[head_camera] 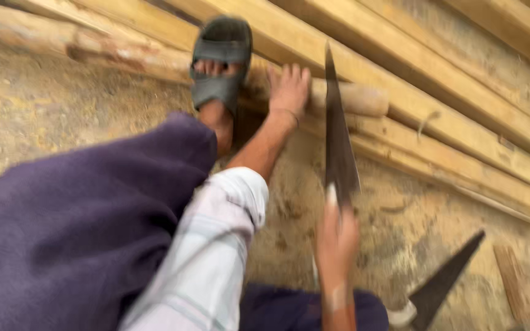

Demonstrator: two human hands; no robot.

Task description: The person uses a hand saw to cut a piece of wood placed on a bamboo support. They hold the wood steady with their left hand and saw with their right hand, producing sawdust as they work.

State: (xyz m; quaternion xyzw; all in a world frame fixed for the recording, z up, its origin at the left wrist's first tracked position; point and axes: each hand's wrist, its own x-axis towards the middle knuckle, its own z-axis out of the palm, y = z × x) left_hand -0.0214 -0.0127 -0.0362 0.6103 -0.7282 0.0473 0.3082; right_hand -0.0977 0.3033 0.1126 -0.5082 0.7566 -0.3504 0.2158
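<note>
On the sandy ground, a rough round pole lies against stacked pale planks. Left hand presses flat on it, fingers spread, beside a grey sandal. Right hand has its grip closed round a saw, dark tapered blade crossing the pole.

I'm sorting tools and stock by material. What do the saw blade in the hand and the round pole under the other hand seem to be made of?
The saw blade looks like dark, dull metal: thin, flat, tapering to a point, no shine. The round pole looks like bare, unfinished wood: pale tan, rough, with a cut end. The right hand holds the saw; the left hand presses on the pole. The blur leaves finer detail open.
</note>
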